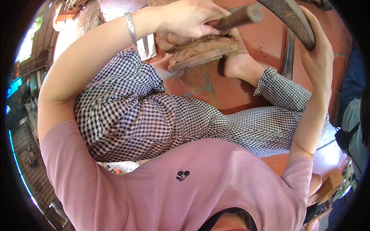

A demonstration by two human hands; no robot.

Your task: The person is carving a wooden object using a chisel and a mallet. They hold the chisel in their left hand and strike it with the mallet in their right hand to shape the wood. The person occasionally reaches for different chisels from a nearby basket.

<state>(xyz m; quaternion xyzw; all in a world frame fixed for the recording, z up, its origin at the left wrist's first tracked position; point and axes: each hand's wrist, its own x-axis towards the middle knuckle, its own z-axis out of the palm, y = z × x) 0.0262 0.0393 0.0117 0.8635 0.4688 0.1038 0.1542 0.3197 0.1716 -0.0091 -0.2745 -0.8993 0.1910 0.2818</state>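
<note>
My left hand [192,18] is closed round a wooden-handled chisel [242,19], whose round butt points up and right; its blade is hidden. It rests over a brown carved wood block [206,50] with rounded relief, lying tilted between my bare feet. My right foot [241,67] is against the block's right end. At the upper right, my right hand [318,54] is wrapped round a curved dark club [291,19], apart from the chisel's butt. The club's far end runs out of the picture.
A long narrow bar [288,54] lies on the red tile floor [200,82] right of my foot. A thin dark blade [145,47] lies over a white sheet [151,52] at the left. Another person's dark trousers [352,84] show at the right edge.
</note>
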